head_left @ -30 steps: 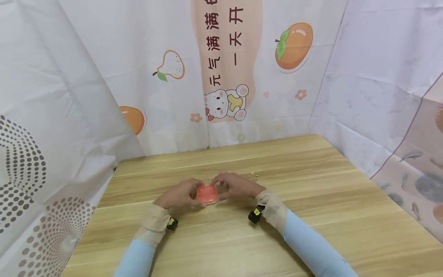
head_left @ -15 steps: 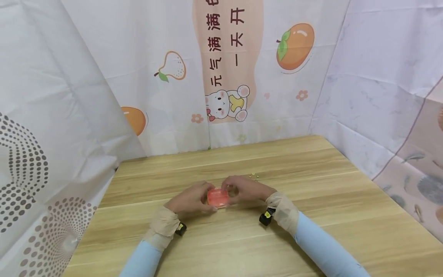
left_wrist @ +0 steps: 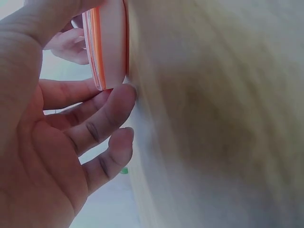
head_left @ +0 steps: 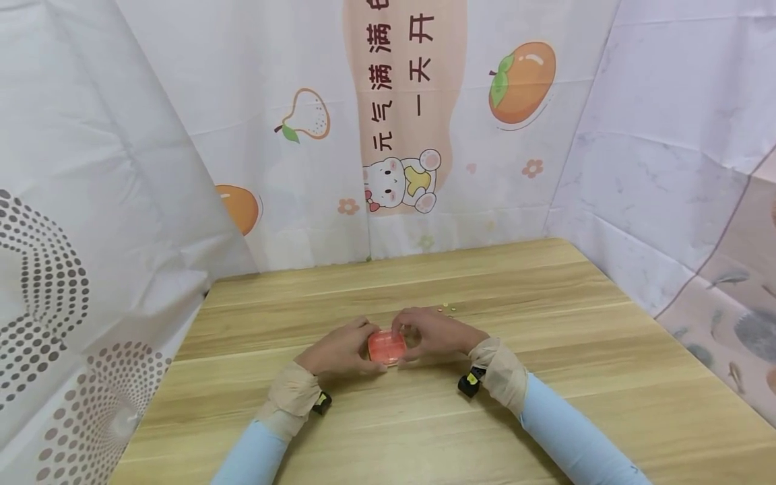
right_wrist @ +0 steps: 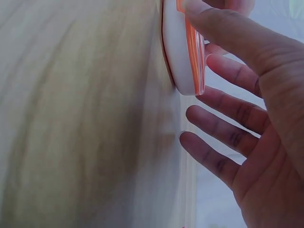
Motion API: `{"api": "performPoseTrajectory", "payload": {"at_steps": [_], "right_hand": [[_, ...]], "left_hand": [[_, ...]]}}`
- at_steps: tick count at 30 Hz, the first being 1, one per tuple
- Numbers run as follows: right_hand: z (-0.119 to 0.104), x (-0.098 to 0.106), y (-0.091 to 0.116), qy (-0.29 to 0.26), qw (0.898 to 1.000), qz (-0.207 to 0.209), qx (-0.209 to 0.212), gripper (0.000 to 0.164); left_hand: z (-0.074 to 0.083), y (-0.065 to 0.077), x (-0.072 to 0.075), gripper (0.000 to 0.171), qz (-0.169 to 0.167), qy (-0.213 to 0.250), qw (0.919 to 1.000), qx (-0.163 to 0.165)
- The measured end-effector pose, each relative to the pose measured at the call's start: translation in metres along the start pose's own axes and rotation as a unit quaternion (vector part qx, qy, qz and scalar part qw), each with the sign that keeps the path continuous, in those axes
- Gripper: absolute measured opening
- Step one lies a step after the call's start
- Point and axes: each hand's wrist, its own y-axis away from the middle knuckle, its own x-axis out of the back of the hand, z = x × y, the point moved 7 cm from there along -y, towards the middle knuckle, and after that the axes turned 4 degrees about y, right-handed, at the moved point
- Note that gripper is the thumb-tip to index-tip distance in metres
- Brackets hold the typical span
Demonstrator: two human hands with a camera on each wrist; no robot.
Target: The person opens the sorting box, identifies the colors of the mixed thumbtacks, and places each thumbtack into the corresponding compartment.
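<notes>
On the wood-grain tabletop [head_left: 388,424] lies a small flat pill box [head_left: 386,347] with a see-through red-orange lid and inner dividers. Its white base and orange rim show edge-on in both wrist views, the base against the tabletop. My left hand [head_left: 347,348] grips the box's left side between thumb and bent fingers. From the right, my right hand [head_left: 433,331] holds it, thumb at the near edge and index fingertip over the lid's far right part. In the right wrist view the lower fingers [right_wrist: 213,154] spread away from the box [right_wrist: 180,52]. The lid looks closed.
Several tiny yellowish pieces [head_left: 445,304] lie just beyond the right hand. A printed curtain [head_left: 291,229] hangs behind the table, with white cloth [head_left: 139,222] at the left and patterned cloth [head_left: 721,283] at the right. Black cameras [head_left: 469,384] are strapped at the wrists.
Both hands and the pill box between them have shifted to the right and slightly nearer, mostly in the first half second. The tiny pieces stay where they lay.
</notes>
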Motion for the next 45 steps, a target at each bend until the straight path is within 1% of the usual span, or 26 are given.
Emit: {"api": "performPoseTrajectory", "payload": {"at_steps": [5,10,15,25,30,37,40,45], "right_hand": [[0.0002,-0.0006,0.0002,0.021,1.0,0.006,0.0,0.045],[0.0016,-0.0024,0.0003,0.022,1.0,0.0,-0.015,0.046],[0.0002,-0.0014,0.0005,0.024,0.999,-0.003,-0.023,0.045],[-0.0007,0.0004,0.0002,0.026,0.999,0.002,-0.028,0.037],[0.0022,0.0009,0.0001,0.017,0.999,0.011,-0.027,0.034],[0.005,0.0002,-0.0005,0.003,1.0,0.015,-0.021,0.035],[0.0044,0.0008,-0.0006,0.0,1.0,0.017,-0.013,0.034],[0.0044,-0.0007,-0.0006,0.012,1.0,0.016,-0.007,0.033]], "left_hand": [[0.0002,0.0001,0.0001,0.068,-0.001,0.005,0.9999,0.011],[-0.0016,-0.0002,-0.0006,0.069,-0.001,0.006,0.9998,0.017],[-0.0032,-0.0005,-0.0015,0.069,-0.001,0.006,0.9999,0.013],[-0.0033,-0.0008,-0.0005,0.067,-0.003,0.019,0.9998,0.0],[-0.003,-0.0005,0.0004,0.067,-0.006,0.027,0.9996,0.0],[-0.005,-0.0006,0.0004,0.068,-0.007,0.022,0.9997,0.01],[-0.005,-0.0005,0.0003,0.069,-0.006,0.029,0.9995,0.006],[-0.0055,-0.0002,-0.002,0.071,-0.005,0.032,0.9995,0.005]]}}
